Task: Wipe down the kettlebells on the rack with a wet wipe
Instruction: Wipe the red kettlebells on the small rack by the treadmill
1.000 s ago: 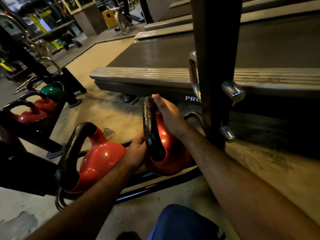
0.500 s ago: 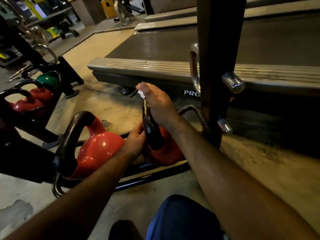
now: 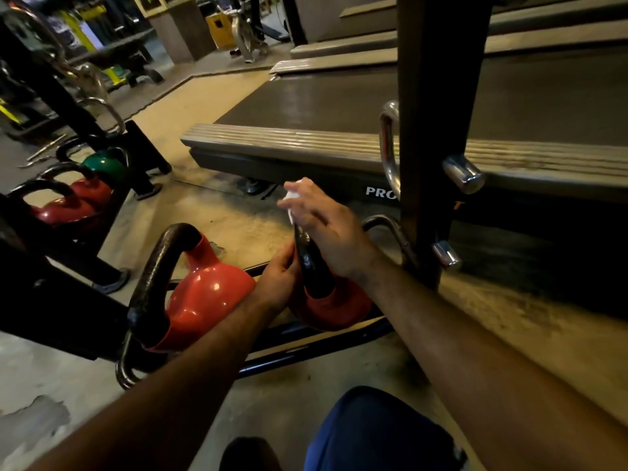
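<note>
Two hands on one red kettlebell [image 3: 334, 305], low on the rack [image 3: 316, 355]. Right hand [image 3: 328, 229] clenched around a wet wipe [image 3: 293, 198] atop its black handle, probably to rub there; left hand [image 3: 278, 283] gripping just below, likely for steadiness.

wet wipe [image 3: 293, 196] mostly hidden under right hand [image 3: 326, 229], kettlebell [image 3: 331, 305] handle top covered

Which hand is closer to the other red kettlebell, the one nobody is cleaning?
Left. The left hand sits right beside that red kettlebell. The right hand is farther off, holding the white wipe on the next kettlebell's handle.
</note>
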